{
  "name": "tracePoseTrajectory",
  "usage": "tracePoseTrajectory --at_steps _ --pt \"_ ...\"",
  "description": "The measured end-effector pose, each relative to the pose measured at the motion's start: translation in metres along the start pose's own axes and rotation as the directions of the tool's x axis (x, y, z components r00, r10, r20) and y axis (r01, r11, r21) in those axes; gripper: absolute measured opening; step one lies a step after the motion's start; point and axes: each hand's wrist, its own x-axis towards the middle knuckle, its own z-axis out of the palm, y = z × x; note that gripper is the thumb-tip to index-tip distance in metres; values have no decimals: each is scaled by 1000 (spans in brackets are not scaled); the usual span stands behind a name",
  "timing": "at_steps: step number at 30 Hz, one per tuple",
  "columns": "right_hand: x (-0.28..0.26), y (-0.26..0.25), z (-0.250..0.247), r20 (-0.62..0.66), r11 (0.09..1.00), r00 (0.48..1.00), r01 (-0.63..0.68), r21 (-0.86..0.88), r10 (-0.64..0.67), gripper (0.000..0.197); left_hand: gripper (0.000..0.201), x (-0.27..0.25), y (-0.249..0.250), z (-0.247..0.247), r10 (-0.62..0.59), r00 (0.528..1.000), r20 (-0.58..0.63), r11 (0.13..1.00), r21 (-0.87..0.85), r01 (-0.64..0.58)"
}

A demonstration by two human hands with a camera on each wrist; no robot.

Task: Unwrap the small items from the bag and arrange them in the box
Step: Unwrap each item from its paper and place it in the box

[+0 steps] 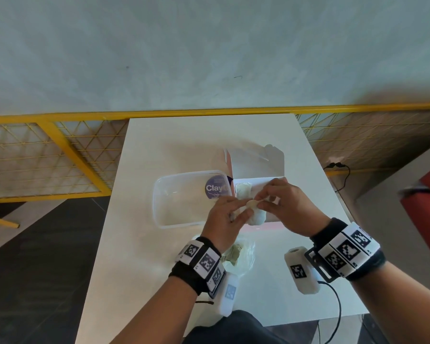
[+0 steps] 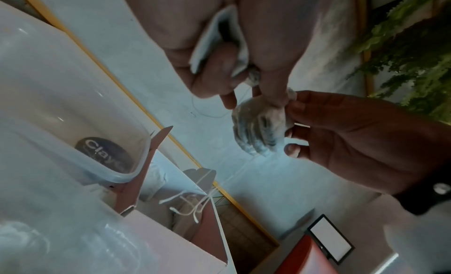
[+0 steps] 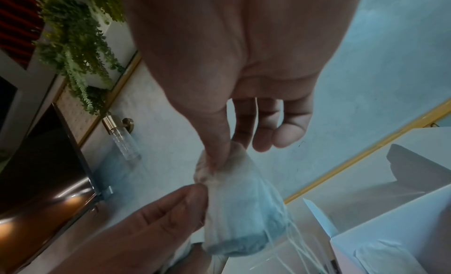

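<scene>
Pinching the top of a small wrapped bundle [image 1: 255, 211], both hands, left hand [image 1: 225, 220] and right hand [image 1: 287, 207], hold it hanging down just above the open box [image 1: 258, 182].

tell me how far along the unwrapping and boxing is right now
Done: at least one white pouch already lies in the open box. In hand: the left hand and right hand pinch the gathered top of another pouch above the box. Left: that pouch must go in, and the clear bag on the table still holds wrapped items.
</scene>
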Motion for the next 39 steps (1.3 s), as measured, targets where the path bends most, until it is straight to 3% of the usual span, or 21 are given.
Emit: tracePoseTrajectory --at_steps 5,8,12,14,20,24,26,33,39 --pt "5 14 1 4 998 998 -68 -2 68 8 31 2 -7 2 -117 991 72 988 106 109" --pt "12 32 -1 2 979 979 -202 -16 202 8 33 4 -17 -1 -182 975 124 964 218 152" --pt "30 72 -4 24 874 875 -484 34 484 8 35 12 -28 7 -275 946 172 927 308 214" --pt "37 90 -3 82 827 823 -561 -39 562 13 36 18 -32 14 -338 916 217 906 340 253" --pt "54 122 7 208 706 687 -603 -373 697 22 33 27 -41 31 -412 875 256 856 437 275" --pt "63 129 20 331 679 603 -554 -482 726 55 32 27 -50 37 -439 860 258 848 436 302" --pt "68 132 24 327 676 601 -555 -485 729 59 33 27 -54 38 -444 856 266 846 439 302" --pt "70 139 26 156 681 746 -475 -557 648 36 39 30 -58 39 -460 844 276 835 456 306" --pt "73 131 28 126 699 775 -472 -537 620 35 40 32 -59 41 -470 838 278 829 465 311"
